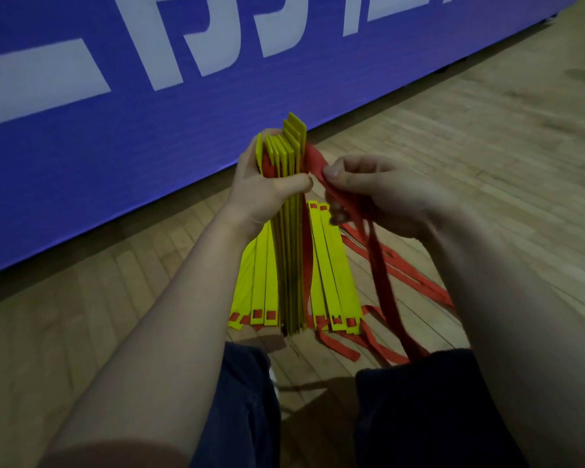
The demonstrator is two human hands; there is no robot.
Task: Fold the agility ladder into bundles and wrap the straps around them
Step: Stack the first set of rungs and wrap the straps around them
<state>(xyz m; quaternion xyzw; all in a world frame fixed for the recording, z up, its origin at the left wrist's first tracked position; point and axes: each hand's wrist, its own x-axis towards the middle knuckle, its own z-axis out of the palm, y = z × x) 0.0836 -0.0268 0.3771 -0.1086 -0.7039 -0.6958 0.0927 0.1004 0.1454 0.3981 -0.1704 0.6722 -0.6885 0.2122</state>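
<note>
— How far along does it look?

— On my feed, nearest, past the dark trousers [419, 417], several loose yellow rungs [335, 265] lie flat on the wooden floor [487, 146], with loose red straps [340, 347] trailing among them. I'd call those not yet gathered. Above them the left hand [271, 184] grips the bundle of rungs [291, 231] upright, and the right hand [385, 194] pinches a red strap [314, 163] beside its top. Wrapping seems barely begun.

— Any writing?

— Big white characters on the blue banner [318, 79] behind, cropped; I can't read them.
</note>
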